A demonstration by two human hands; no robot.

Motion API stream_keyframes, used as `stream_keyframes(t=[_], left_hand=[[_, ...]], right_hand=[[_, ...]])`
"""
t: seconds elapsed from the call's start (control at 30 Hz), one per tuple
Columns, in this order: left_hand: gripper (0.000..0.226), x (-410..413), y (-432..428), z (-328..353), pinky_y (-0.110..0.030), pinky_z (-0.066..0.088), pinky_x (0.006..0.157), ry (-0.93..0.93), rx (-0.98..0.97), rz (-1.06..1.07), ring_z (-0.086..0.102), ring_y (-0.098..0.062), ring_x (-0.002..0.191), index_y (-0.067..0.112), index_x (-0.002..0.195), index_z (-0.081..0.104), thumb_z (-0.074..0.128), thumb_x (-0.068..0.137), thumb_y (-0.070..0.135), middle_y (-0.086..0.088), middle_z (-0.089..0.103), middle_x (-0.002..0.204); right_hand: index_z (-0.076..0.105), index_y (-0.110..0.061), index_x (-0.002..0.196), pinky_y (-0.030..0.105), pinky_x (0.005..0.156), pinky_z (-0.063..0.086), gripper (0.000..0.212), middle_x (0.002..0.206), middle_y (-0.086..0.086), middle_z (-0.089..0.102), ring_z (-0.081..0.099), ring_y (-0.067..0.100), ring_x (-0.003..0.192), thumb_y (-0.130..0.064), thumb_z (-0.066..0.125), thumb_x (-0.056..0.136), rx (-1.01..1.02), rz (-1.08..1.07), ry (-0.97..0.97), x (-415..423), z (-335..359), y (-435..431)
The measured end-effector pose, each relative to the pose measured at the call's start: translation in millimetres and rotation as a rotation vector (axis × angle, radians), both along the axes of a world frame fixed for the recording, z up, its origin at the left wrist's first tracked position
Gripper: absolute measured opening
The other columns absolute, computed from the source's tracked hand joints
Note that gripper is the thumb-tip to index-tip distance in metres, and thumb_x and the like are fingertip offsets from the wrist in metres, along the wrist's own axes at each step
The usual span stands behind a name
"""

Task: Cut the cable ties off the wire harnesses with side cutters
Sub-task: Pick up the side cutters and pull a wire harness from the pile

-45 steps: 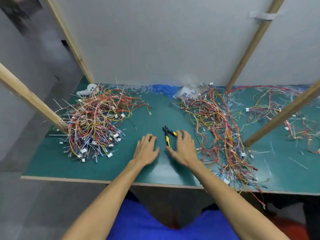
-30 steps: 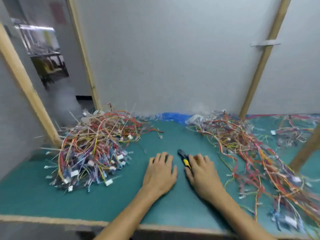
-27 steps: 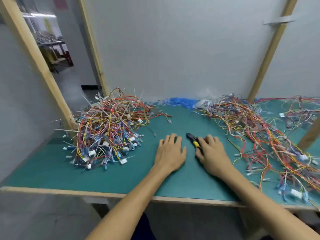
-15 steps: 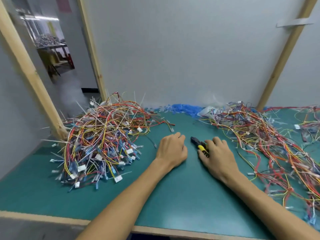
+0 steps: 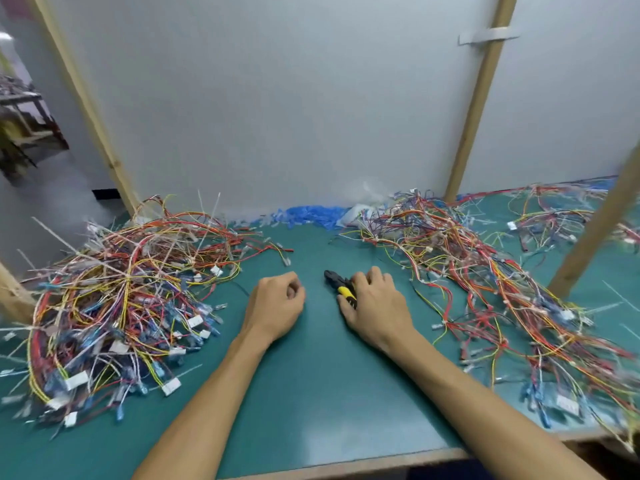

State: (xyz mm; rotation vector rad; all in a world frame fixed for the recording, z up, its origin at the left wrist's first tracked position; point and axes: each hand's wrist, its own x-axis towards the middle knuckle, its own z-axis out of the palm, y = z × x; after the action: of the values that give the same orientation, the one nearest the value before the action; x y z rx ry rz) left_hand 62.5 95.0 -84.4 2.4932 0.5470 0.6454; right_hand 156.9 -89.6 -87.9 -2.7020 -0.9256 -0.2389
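The side cutters (image 5: 341,286), black jaws and yellow-and-black handles, lie on the green mat in the middle. My right hand (image 5: 375,308) lies over their handles with its fingers curled around them; only the jaws and a bit of handle show. My left hand (image 5: 277,308) rests on the mat just left of the cutters, fingers curled in, holding nothing. A heaped pile of wire harnesses (image 5: 121,299) with white cable ties sticking out sits at the left. A looser spread of harnesses (image 5: 485,282) runs down the right side.
The green mat (image 5: 311,393) covers the table up to a white back wall. Slanted wooden posts stand at the left (image 5: 86,109), the back right (image 5: 479,98) and the far right (image 5: 595,230). Blue scraps (image 5: 304,214) lie along the wall.
My left hand's fingers went from flat on the mat to curled in. My right hand's fingers have closed round the cutter handles. The camera view tilted and shifted.
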Motion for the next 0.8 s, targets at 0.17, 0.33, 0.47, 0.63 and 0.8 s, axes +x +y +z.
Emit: stream_keyframes(t=[0.17, 0.33, 0.47, 0.63, 0.8], left_hand=[[0.018, 3.7, 1.8, -3.4, -0.036, 0.050, 0.063, -0.051, -0.054, 0.006, 0.060, -0.023, 0.063, 0.016, 0.070, 0.063, 0.071, 0.086, 0.020, 0.003, 0.059, 0.055], [0.022, 4.2, 5.5, -6.2, -0.034, 0.047, 0.062, -0.079, -0.124, 0.010, 0.053, -0.014, 0.056, 0.019, 0.066, 0.063, 0.074, 0.085, 0.018, 0.011, 0.058, 0.055], [0.020, 4.7, 4.2, -12.0, -0.033, 0.049, 0.060, -0.040, -0.119, 0.019, 0.055, -0.016, 0.057, 0.020, 0.067, 0.061, 0.070, 0.085, 0.025, 0.014, 0.059, 0.058], [0.021, 2.5, 2.8, -8.3, -0.027, 0.041, 0.053, -0.067, -0.179, 0.060, 0.054, -0.011, 0.056, 0.023, 0.065, 0.059, 0.069, 0.083, 0.026, 0.014, 0.060, 0.057], [0.018, -5.8, -7.9, 3.7, -0.032, 0.048, 0.058, -0.013, -0.177, 0.062, 0.054, -0.015, 0.057, 0.021, 0.070, 0.059, 0.063, 0.085, 0.032, 0.011, 0.056, 0.055]], right_hand=[[0.057, -0.013, 0.109, 0.042, 0.077, 0.043, 0.035, 0.109, 0.011, 0.056, 0.055, 0.034, 0.101, -0.045, 0.058, 0.097, 0.093, 0.020, 0.062, 1.6, 0.9, -2.4], [0.053, -0.010, 0.088, 0.038, 0.067, 0.027, 0.013, 0.086, 0.010, 0.057, 0.053, 0.034, 0.083, -0.017, 0.063, 0.092, 0.370, -0.053, 0.260, 52.7, 30.1, -20.4], [0.054, 0.002, 0.101, 0.042, 0.075, 0.033, 0.013, 0.104, 0.025, 0.059, 0.055, 0.042, 0.098, -0.004, 0.059, 0.091, 0.493, -0.340, 0.173, 92.8, 33.8, -42.3], [0.048, -0.010, 0.100, 0.043, 0.087, 0.043, 0.020, 0.109, 0.010, 0.046, 0.047, 0.032, 0.099, -0.015, 0.065, 0.091, 0.275, -0.022, 0.077, 74.2, 10.2, -38.5], [0.047, -0.016, 0.100, 0.040, 0.086, 0.038, 0.027, 0.102, 0.002, 0.045, 0.044, 0.027, 0.098, -0.029, 0.071, 0.095, 0.148, 0.144, 0.015, 70.6, 7.5, -38.3]])
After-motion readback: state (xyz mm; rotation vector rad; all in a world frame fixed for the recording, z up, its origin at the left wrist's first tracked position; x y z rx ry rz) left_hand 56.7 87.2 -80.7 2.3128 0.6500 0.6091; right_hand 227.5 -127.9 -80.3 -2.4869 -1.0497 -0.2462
